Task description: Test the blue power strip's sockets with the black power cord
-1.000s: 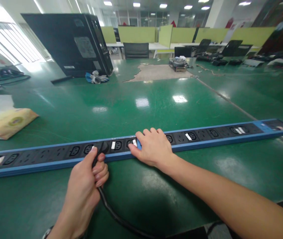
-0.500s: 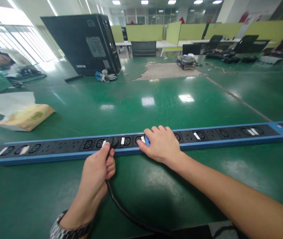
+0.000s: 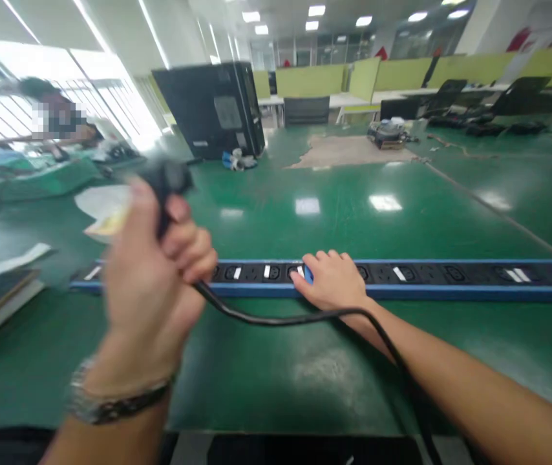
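My left hand (image 3: 152,278), blurred by motion, is raised above the table and closed around a black power plug (image 3: 172,177). From that fist a black cable (image 3: 276,319) hangs in a curve, passes over my right forearm and drops at the front edge. A long blue power strip (image 3: 426,292) with black sockets and small white labels lies across the table. Gripping it near the middle is my right hand (image 3: 335,282), thumb on the near side and fingers over the far edge. Part of the strip's left end is hidden behind my left hand.
Beyond the strip, a black computer case (image 3: 203,116) stands on the green table (image 3: 276,226) beside blue-and-white gloves (image 3: 238,159). A tissue pack (image 3: 104,216) and a dark flat block (image 3: 2,300) lie at left. A person (image 3: 57,116) is at the far left.
My left hand has pulled the plug away from the strip's sockets and lifted it up and to the left, raising the cable. My right hand stays on the strip; the view has shifted.
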A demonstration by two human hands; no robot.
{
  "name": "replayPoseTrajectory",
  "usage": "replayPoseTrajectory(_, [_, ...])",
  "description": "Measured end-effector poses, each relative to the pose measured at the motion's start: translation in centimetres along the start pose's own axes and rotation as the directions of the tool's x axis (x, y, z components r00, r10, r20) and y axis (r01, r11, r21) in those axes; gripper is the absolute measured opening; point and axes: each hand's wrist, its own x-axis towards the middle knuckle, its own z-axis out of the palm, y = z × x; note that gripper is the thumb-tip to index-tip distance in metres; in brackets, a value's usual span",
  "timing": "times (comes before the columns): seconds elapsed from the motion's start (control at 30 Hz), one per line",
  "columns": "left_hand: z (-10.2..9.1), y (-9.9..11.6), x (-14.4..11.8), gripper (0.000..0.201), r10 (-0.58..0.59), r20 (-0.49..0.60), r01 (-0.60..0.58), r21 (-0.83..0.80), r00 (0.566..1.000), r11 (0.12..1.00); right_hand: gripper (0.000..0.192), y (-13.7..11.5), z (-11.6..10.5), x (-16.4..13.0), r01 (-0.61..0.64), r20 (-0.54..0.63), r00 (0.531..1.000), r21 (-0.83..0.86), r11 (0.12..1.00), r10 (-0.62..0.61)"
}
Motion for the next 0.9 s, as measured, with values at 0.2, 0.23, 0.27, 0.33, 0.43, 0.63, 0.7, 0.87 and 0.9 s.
replayPoseTrajectory(0.2, [2.7,-0.2,-0.1,0.031,0.131,0.115,-0.138,0.051,0.985,0.989,0.053,0.3,0.1,0.2,0.042,-0.028,0.999,0.069,0.997,-0.04])
replayPoseTrajectory(0.23, [2.9,-1.0,-0.2,0.033,0.093,0.126,-0.106,0.101,0.988,0.989,0.052,0.6,0.0,0.3,0.04,-0.023,0.999,0.127,0.991,-0.037])
replayPoseTrajectory(0.27, [3.2,-1.9,-0.3,0.035,0.045,0.133,-0.065,0.154,0.99,0.986,0.05,1.0,-0.1,0.5,0.037,-0.018,0.999,0.221,0.975,-0.034])
replayPoseTrajectory(0.33, [3.8,-3.5,-0.6,0.038,-0.042,0.16,0.002,0.242,0.986,0.97,0.044,2.0,-0.8,0.9,0.017,-0.035,0.999,0.464,0.885,-0.001])
replayPoseTrajectory(0.43, [5.4,-5.0,-0.9,0.04,-0.094,0.246,0.024,0.277,0.965,0.961,0.043,3.4,-2.1,1.3,-0.063,-0.048,0.99,0.693,0.718,0.133])
replayPoseTrajectory(0.63, [7.4,-6.6,-0.3,0.04,-0.267,0.339,0.158,0.315,0.902,0.936,0.044,4.0,-3.2,0.8,-0.098,0.093,0.995,0.679,0.728,0.046])
replayPoseTrajectory(0.7, [7.5,-7.1,-0.3,0.041,-0.285,0.34,0.175,0.318,0.896,0.932,0.039,3.6,-3.3,0.8,-0.066,0.105,0.994,0.662,0.747,-0.005])
replayPoseTrajectory(0.87, [8.0,-7.6,-0.7,0.04,-0.286,0.341,0.193,0.281,0.896,0.94,0.028,3.0,-4.4,1.9,-0.039,0.16,0.986,0.512,0.858,-0.05])
replayPoseTrajectory(0.9, [8.1,-7.7,-0.7,0.04,-0.296,0.348,0.207,0.269,0.89,0.94,0.029,3.2,-4.6,2.1,-0.04,0.182,0.981,0.503,0.864,-0.06])
